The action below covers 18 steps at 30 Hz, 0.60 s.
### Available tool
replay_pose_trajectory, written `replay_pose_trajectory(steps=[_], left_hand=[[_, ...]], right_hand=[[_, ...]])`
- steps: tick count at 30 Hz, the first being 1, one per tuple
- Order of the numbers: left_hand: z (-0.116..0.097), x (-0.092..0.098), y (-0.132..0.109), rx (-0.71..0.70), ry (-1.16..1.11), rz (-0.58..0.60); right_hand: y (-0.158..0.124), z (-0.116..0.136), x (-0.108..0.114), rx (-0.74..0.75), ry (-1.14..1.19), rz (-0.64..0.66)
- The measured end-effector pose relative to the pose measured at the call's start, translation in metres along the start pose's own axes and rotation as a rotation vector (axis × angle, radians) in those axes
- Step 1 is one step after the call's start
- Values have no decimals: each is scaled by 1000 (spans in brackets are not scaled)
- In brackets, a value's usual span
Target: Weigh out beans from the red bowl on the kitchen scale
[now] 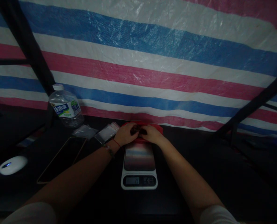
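Both my hands meet over a red container (158,127) at the back of the dark table. My left hand (125,133) and my right hand (152,134) have their fingers curled together around a small dark thing (137,129) that I cannot make out. A red string and a beaded band circle my left wrist. Just in front of the hands lies a white kitchen scale (139,174) with a shiny platform and a lit display.
A plastic water bottle (66,107) stands at the back left. Small clear bags (105,132) lie beside it. A dark phone (62,158) lies left of the scale, a white mouse (12,165) farther left. A striped tarp (152,56) hangs behind the table.
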<state>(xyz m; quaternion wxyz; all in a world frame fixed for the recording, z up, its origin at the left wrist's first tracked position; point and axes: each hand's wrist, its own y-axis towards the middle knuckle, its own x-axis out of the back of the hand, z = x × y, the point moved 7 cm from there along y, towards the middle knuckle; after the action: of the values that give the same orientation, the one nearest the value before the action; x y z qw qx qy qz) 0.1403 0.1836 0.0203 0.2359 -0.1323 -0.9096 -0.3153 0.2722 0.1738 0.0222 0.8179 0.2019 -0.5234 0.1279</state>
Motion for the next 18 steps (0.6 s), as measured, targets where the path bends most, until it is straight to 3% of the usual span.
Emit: replay_pose_trajectory(steps=[4, 12, 15, 18], left_hand=[[-3, -2, -1, -25, 144, 31], [-9, -4, -2, -71, 335, 69], [-8, -5, -2, -72, 366, 70], [-9, -6, -2, -76, 390, 77]], right_hand=[[1, 0, -10, -17, -68, 72], [3, -2, -7, -27, -178, 82], [3, -4, -1, -41, -141, 22], [4, -9, 13, -83, -43, -125]])
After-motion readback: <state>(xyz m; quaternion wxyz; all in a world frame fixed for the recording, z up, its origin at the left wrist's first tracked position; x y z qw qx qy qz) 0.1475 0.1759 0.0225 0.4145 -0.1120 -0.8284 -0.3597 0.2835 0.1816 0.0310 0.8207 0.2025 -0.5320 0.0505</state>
